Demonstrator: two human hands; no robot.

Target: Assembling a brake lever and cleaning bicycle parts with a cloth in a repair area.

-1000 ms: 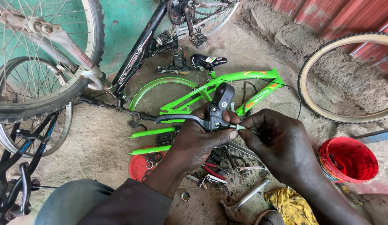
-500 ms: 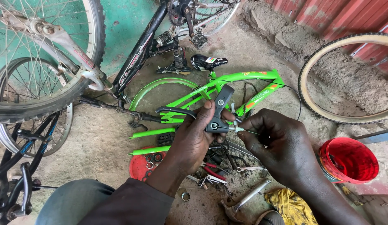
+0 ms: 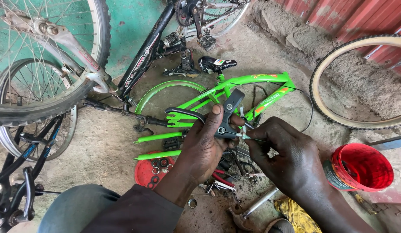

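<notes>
Head view: brake lever (image 3: 226, 116) behind left hand (image 3: 205, 149)

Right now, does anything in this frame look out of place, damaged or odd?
Nothing looks broken. The left hand grips a black brake lever and the right hand pinches its thin cable. Oddities: the green bicycle frame lies flat without wheels, and small tools lie scattered on the dirt below the hands.

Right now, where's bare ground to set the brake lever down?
Bare ground lies right of the green frame, between it and the loose tyre; another patch sits left, between the green fork legs and the spoked wheel. It is crowded under the left hand and right hand: red lid, wrenches, small parts. The red bucket blocks the right.
</notes>
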